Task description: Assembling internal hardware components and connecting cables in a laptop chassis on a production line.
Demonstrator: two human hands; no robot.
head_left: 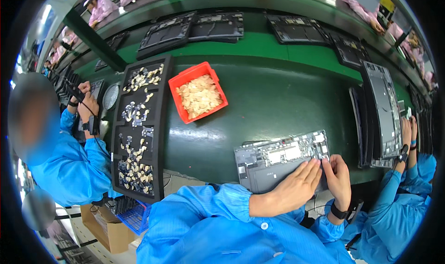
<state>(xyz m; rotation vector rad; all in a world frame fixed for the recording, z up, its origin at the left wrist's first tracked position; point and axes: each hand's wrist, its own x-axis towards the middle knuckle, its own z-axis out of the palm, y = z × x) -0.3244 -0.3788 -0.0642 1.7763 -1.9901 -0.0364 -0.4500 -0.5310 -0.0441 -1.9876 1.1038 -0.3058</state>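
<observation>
Head view shows the left hand and the right hand both resting on a grey chassis panel that lies flat on the green counter, at 5 o'clock from the red tray of pale parts.

Hand state: the left hand lies nearly flat, fingers extended and pressed together, gripping nothing. The right hand is loosely curled, fingertips bearing down beside the left fingertips near the right end of the panel. Whether a small part sits under the fingertips cannot be told.

Procedure, judged from this pose:
1. Keep the left palm flat to steady the panel against the counter.
2. Apply pressure with the fingertip pads only, straight down.
3. Avoid sliding across the exposed inner components.

Orientation: the panel's long axis runs from 8 o'clock to 2 o'clock, slightly tilted, with its inner face up. The right end points toward the stack of dark panels standing at 3 o'clock.

A black compartment tray of small metal pieces lies at 9 o'clock. 2 co-workers in blue sleeves work at either side.
</observation>
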